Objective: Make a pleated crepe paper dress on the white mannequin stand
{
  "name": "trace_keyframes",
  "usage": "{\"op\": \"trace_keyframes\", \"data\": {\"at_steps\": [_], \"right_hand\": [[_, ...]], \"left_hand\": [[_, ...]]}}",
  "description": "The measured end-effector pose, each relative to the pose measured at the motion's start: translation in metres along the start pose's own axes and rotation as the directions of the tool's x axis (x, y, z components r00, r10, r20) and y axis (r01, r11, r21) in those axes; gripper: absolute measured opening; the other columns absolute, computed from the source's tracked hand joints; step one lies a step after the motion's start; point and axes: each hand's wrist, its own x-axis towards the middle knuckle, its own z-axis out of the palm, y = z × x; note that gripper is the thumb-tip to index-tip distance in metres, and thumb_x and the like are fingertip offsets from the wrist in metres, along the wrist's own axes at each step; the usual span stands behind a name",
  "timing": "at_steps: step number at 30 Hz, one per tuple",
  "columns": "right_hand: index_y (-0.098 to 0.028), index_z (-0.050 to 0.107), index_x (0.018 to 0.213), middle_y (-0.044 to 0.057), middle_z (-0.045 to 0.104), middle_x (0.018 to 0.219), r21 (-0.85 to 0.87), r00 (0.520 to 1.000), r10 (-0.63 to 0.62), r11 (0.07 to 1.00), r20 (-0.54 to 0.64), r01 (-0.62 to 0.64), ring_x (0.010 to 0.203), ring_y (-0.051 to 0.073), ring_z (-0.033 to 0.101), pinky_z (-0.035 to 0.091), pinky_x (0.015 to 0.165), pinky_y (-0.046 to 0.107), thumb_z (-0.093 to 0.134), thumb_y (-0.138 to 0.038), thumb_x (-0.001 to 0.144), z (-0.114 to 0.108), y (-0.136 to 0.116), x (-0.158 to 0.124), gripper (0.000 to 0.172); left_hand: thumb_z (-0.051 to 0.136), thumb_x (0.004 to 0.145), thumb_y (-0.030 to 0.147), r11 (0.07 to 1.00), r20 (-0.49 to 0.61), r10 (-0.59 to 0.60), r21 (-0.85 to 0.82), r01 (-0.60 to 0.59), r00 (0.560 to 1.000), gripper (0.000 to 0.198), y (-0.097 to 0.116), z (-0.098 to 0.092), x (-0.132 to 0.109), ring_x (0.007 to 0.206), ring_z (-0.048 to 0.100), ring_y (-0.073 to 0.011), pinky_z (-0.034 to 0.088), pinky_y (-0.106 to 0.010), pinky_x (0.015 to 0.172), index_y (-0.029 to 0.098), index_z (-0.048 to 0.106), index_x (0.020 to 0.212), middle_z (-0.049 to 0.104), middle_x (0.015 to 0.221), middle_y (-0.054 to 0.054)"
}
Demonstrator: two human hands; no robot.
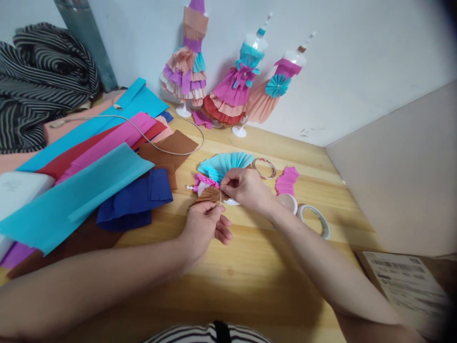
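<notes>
A fan of brown pleated crepe paper [207, 193] lies near the middle of the pale wooden desk [250, 295], over a small white figure stand [190, 187] that seems to lie on its side, tip toward nine o'clock. A thin pale strip [220, 197] crosses the pleats upright. The left hand [206, 224], at six o'clock, pinches its lower end, grip narrow, other fingers loosely curled; the right hand [244, 188], at three, appears pinched on its upper end. Held from both ends, the strip is probably kept taut so the pleats stay bunched.

Against the fan, a gathered magenta paper band [202, 181] sits at eleven o'clock and a turquoise pleated paper piece [228, 163] at one. Farther out come a thin brown-edged tape ring [264, 168] at two, a ruffled pink paper strip [287, 181] near three, and a white tape roll [316, 221] past three, likely set aside within the right hand's reach. Loose coloured crepe sheets [82, 195] pile at nine. Three paper-dressed bottle-like figures [246, 81] stand by the wall around twelve to one.
</notes>
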Motion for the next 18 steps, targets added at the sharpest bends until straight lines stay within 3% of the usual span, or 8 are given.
{"op": "trace_keyframes", "data": {"at_steps": [7,12,18], "right_hand": [[-0.014,0.064,0.06,0.001,0.063,0.054,0.068,0.992,0.117,0.99,0.046,-0.12,0.048,0.009,0.051,0.035,0.046,0.019,0.058,-0.013,0.065,0.0,0.001,0.004,0.007],[-0.012,0.064,0.059,0.0,0.061,0.051,0.148,0.967,0.19,0.965,0.169,-0.216,0.046,0.009,0.051,0.037,0.043,0.019,0.062,-0.017,0.063,-0.005,0.002,0.015,0.006],[-0.011,0.068,0.056,-0.003,0.051,0.041,0.165,0.933,0.194,0.953,0.304,-0.252,0.04,0.007,0.044,0.033,0.038,0.018,0.06,-0.012,0.058,-0.013,0.003,0.026,0.008]], "left_hand": [[0.044,0.091,0.012,1.0,-0.009,-0.008,0.0,0.008,1.0,0.019,0.001,-0.001,0.001,0.032,0.053,-0.008,0.042,-0.017,0.031,0.013,0.049,0.073,0.059,0.052,0.003],[0.043,0.091,0.01,1.0,-0.029,0.002,0.008,-0.002,1.0,0.02,0.001,0.0,0.001,0.032,0.054,-0.0075,0.043,-0.017,0.031,0.012,0.05,0.073,0.06,0.057,0.001],[0.044,0.09,0.009,0.999,-0.08,0.037,0.007,-0.037,0.996,0.021,-0.002,0.003,0.003,0.034,0.055,-0.0069,0.047,-0.019,0.036,0.011,0.051,0.071,0.061,0.064,0.001]]}}
